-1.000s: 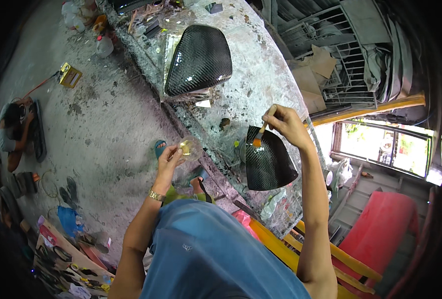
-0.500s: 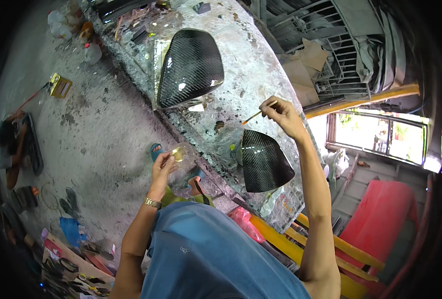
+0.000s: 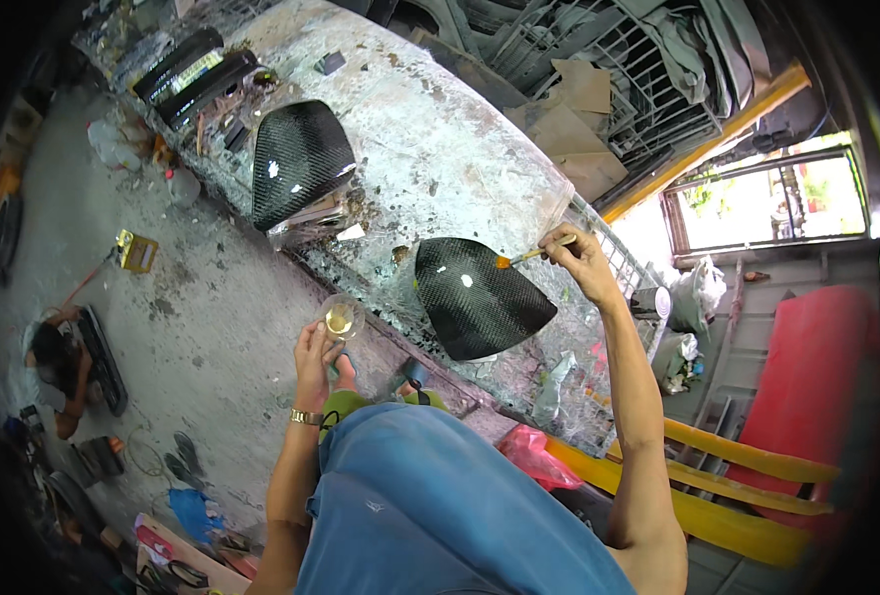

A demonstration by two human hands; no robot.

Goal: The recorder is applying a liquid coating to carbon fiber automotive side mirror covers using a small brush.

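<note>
The right hand [image 3: 577,262], pinched round the brush [image 3: 531,254], is brought back to the black panel [image 3: 475,302], mid-frame, so brushing seems resumed while the cup [image 3: 345,317] is gripped by the left hand [image 3: 313,355].

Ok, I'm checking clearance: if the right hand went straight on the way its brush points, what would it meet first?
Probably the nearer black patterned panel: the brush in the right hand aims across it, though depth leaves contact unclear.

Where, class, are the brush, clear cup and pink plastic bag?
Brush [image 3: 531,255], head view, on its handle.
Clear cup [image 3: 357,314], head view, on its wall.
Pink plastic bag [image 3: 539,460], head view, on its middle.
</note>
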